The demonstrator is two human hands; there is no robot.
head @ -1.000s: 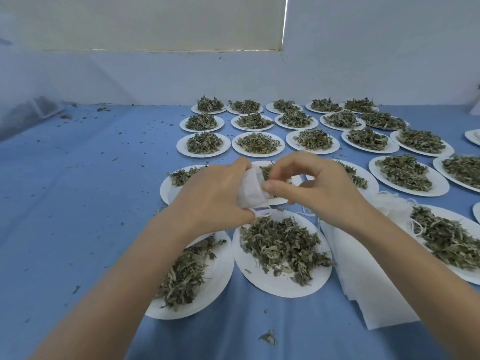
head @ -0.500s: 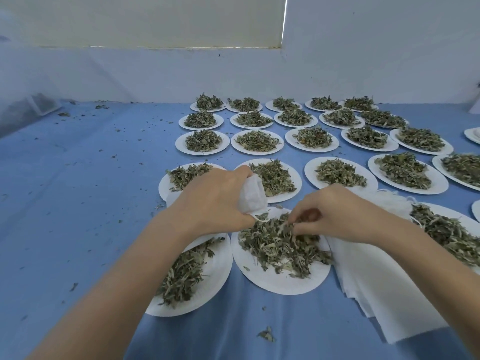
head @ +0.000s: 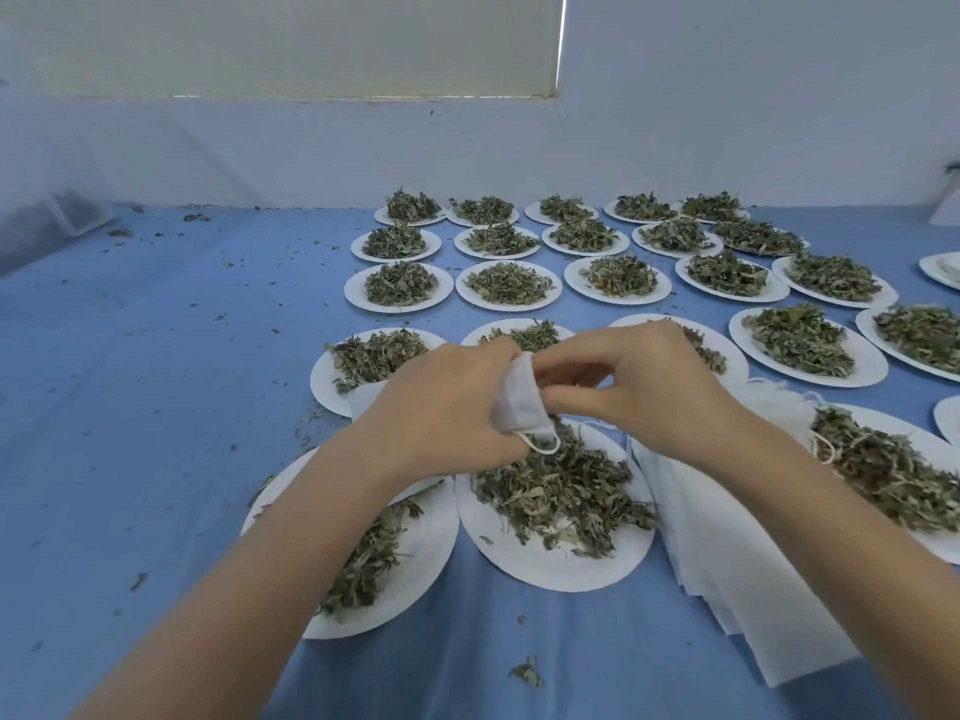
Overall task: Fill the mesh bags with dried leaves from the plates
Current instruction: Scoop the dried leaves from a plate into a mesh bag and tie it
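With the left hand (head: 441,407) gripping the bag (head: 519,402) and the right hand (head: 639,392) pinching leaves at its mouth, keep both grips over the plate (head: 556,569) below so spills land there.

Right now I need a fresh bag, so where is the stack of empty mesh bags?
The stack of empty mesh bags lies lower right on the blue table, under the right forearm.

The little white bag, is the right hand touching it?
Touching. The head view shows the right hand with fingertips pressed to the mouth of the mesh bag, which the left hand grips.
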